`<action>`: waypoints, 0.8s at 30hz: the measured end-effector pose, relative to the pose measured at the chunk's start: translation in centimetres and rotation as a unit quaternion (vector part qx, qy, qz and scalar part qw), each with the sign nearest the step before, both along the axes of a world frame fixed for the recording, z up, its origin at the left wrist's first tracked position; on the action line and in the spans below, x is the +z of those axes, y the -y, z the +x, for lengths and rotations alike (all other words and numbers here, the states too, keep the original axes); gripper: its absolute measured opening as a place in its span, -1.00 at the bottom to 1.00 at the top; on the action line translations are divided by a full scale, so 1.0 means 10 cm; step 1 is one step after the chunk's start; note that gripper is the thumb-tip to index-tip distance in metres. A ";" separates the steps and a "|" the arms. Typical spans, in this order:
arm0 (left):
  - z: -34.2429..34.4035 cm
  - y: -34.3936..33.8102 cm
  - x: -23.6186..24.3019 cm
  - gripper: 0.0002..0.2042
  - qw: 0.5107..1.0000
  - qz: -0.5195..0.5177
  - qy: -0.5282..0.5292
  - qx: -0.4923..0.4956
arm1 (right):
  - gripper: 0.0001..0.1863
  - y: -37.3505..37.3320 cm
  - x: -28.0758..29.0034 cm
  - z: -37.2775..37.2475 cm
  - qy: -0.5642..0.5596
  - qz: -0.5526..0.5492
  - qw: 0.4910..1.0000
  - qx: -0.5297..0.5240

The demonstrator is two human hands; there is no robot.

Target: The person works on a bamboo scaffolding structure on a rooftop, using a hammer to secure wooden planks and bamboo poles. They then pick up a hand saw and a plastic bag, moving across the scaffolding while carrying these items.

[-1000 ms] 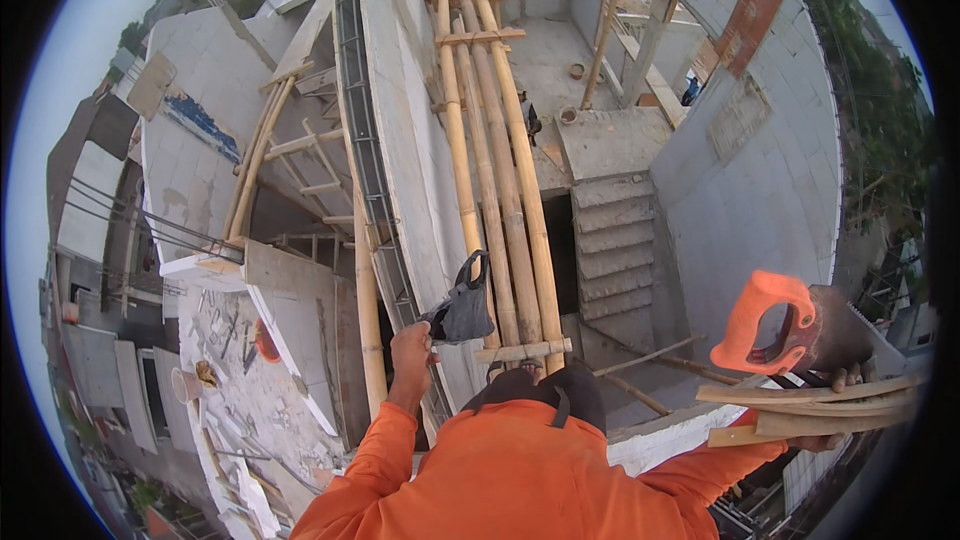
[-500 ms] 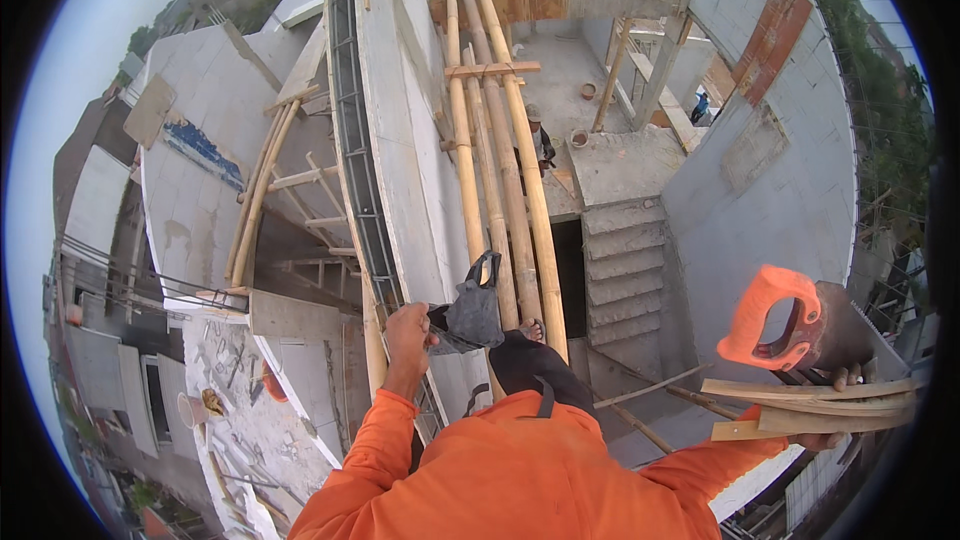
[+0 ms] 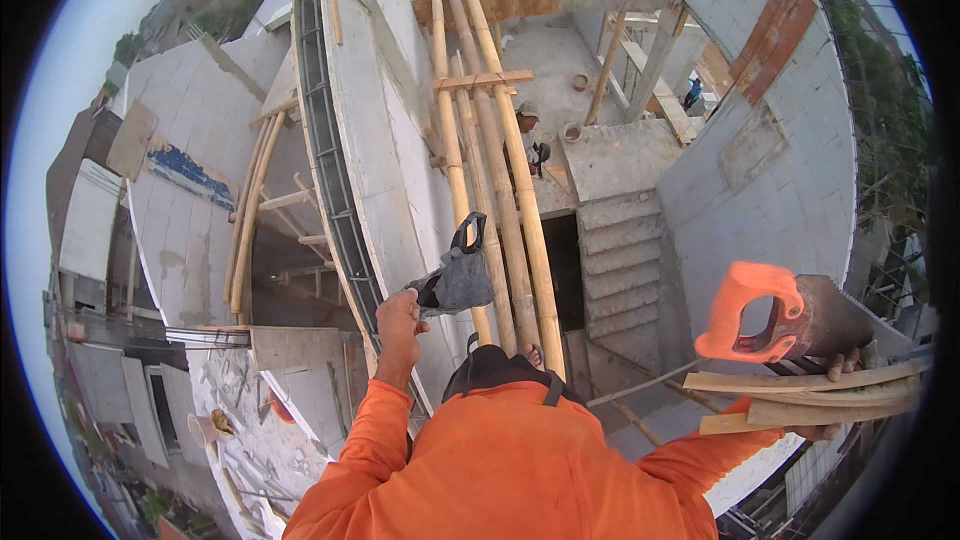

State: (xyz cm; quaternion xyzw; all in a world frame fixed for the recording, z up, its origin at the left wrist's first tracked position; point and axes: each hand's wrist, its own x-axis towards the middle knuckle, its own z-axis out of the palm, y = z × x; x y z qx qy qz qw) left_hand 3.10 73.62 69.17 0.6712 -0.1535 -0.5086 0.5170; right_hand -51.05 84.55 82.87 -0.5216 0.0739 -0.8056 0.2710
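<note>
A small dark grey bag with a loop handle (image 3: 462, 280) hangs over the bamboo poles. My left hand (image 3: 399, 328) is closed on its left edge; whatever is inside the bag is hidden. Out to the right, my right hand (image 3: 846, 364) grips several thin wooden strips (image 3: 835, 402) together with a hand saw (image 3: 752, 312). The saw has an orange handle and a dark blade lying above the strips. Much of that hand is covered by the wood, with some fingers showing over and under it.
Long bamboo poles (image 3: 522, 240) run ahead under my feet, tied across by a wooden crosspiece (image 3: 484, 80). Left of them stand a wall top and a steel rebar cage (image 3: 335, 155). Below right are concrete stairs (image 3: 622, 260). Another person (image 3: 527, 130) is below, beside the poles.
My left hand and the bag have risen slightly in the view. The saw and strips have shifted a little left. The view has turned slightly, showing more of the person below.
</note>
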 end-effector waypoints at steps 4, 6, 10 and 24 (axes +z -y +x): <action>0.06 0.40 0.22 -0.79 0.999 -0.040 0.017 0.000 | -0.27 0.22 0.00 0.13 0.014 -0.052 0.987 -0.151; 0.09 0.60 0.24 -0.78 0.999 -0.046 0.007 0.013 | -0.37 0.34 0.03 0.22 0.009 -0.050 0.984 -0.173; 0.13 0.92 0.25 -0.80 0.999 -0.039 0.011 0.022 | -0.51 0.39 0.09 0.28 -0.025 0.038 0.995 -0.084; 0.42 2.49 -0.31 -0.87 0.995 0.080 -0.013 0.059 | -0.57 1.92 0.32 0.40 -0.063 0.171 0.980 0.079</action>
